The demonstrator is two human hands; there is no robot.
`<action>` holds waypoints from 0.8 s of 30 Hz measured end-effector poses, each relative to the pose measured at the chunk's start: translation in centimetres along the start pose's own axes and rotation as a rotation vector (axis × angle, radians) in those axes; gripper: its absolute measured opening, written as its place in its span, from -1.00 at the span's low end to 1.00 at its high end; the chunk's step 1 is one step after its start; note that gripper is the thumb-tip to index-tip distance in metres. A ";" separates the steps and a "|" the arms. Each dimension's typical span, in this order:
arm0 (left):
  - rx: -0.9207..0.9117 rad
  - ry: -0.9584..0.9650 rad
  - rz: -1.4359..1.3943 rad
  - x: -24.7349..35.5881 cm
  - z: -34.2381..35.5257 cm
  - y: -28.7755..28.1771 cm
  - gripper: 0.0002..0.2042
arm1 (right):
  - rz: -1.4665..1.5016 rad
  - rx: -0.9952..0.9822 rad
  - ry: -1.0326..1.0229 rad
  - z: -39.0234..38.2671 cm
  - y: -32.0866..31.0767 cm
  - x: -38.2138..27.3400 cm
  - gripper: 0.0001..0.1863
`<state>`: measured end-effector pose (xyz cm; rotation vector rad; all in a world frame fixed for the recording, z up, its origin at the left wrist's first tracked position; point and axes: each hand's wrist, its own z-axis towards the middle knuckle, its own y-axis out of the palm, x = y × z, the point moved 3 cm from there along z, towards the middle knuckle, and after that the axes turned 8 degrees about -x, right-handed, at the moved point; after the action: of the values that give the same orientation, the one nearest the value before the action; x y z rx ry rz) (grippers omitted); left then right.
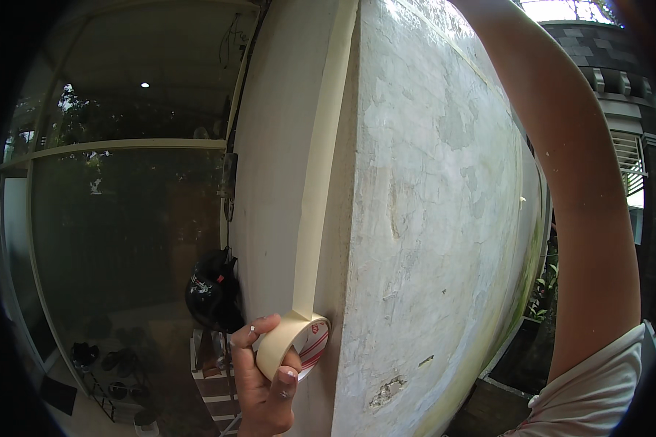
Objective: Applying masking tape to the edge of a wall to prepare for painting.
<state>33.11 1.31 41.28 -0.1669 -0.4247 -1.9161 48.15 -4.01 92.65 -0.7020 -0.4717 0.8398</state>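
Observation:
A roll of cream masking tape [280, 347] is gripped in my left hand [267, 386], with fingers around its rim and through its core. From the roll, a long tape strip [322, 160] runs up out of the top of the picture. It lies in front of the pale wall face [277, 146], just left of the wall's corner. Whether its whole length touches the wall, I cannot tell. My right arm [583, 160] reaches up at the right, past the weathered wall face [430, 189]; its hand is beyond the upper edge.
Left of the wall are large dark glass panes [131, 218] in a cream frame. A black helmet [213, 291] hangs beside them, above a slatted rack [215, 400]. Several shoes [120, 362] sit lower left. A planter [514, 357] with green leaves stands at the right wall's foot.

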 end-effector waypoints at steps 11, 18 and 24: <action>-0.070 -0.081 -0.045 0.3 0.8 0.3 -0.46 | -0.217 0.043 0.000 1.2 -1.1 1.9 -0.73; -0.040 -0.039 -0.018 -0.2 1.0 -0.3 -0.48 | -0.211 0.020 -0.027 3.0 -1.3 1.8 -0.75; -0.040 -0.018 -0.027 -0.6 1.1 0.0 -0.49 | -0.303 -0.014 0.087 4.4 -2.7 1.3 -0.82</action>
<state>33.22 2.28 42.08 -0.2060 -0.4020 -1.9517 47.51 -2.59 97.78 -0.6568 -0.4918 0.5197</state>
